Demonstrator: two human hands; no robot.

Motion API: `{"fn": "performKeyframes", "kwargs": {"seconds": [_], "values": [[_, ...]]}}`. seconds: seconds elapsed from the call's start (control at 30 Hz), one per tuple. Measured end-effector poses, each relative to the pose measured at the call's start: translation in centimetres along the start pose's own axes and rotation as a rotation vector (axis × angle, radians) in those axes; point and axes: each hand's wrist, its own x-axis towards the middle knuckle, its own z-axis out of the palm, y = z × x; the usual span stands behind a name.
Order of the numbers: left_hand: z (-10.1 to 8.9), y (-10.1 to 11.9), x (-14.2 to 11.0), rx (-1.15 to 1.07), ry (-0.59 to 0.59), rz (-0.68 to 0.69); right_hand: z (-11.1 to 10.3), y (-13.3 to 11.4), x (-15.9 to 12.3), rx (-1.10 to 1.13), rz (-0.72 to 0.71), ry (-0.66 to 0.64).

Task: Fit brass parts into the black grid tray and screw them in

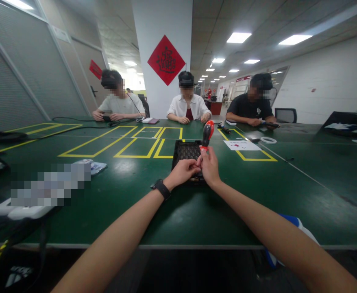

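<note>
A screwdriver (208,133) with a red and black handle stands nearly upright, handle up. My right hand (210,167) is closed around its lower part. Close against it, my left hand (182,172), with a dark watch on the wrist, has its fingers pinched together; what they hold, if anything, is hidden. Both hands are over the near right part of a black tray-like case (176,156) with a patterned inside. The screwdriver's tip and the spot beneath my fingers cannot be seen.
The green table (129,211) carries yellow tape outlines. A printed white sheet (242,145) and a white ring-shaped roll (268,140) lie to the right. At left are a white power strip (29,211) and cables. Three people sit across the table.
</note>
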Motion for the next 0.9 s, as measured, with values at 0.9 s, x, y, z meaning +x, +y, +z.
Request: {"fn": "performKeyframes", "kwargs": {"seconds": [0.9], "values": [[0.09,0.04,-0.1,-0.071,-0.018,-0.002,0.05,0.49,0.19,0.026,0.048,-0.02]]}}
